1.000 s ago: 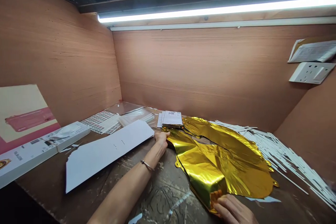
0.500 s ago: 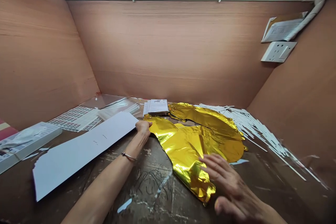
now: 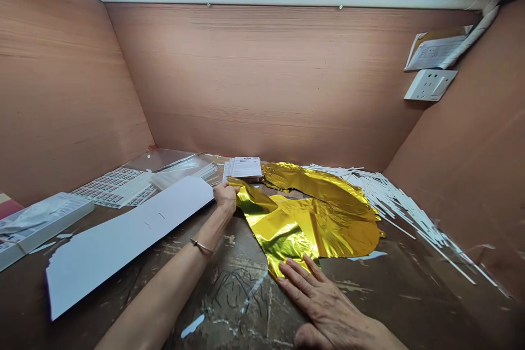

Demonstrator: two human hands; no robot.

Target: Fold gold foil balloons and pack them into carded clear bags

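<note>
A flat, uninflated gold foil balloon (image 3: 287, 229) lies creased on the dark table in front of me. My left hand (image 3: 225, 195) pinches its far left corner, the fingers closed on the foil beside the white card stack. With fingers stretched out, my right hand (image 3: 314, 298) lies flat on the near end of the balloon, where the foil looks folded over. The palm and thumb extend onto the tabletop. More gold foil (image 3: 315, 181) lies flat just behind.
Long white sheets (image 3: 131, 240) and a plastic box (image 3: 45, 224) are at left. Sticker sheets (image 3: 110, 186) and clear bags (image 3: 184, 170) lie behind them. White printed cards (image 3: 246, 167) are stacked at the back. Many thin white sticks (image 3: 410, 208) spread along the right.
My right hand has moved left and come down flat on the foil's near end. The crumpled tip that stuck out toward me no longer shows. My left hand keeps its pinch.
</note>
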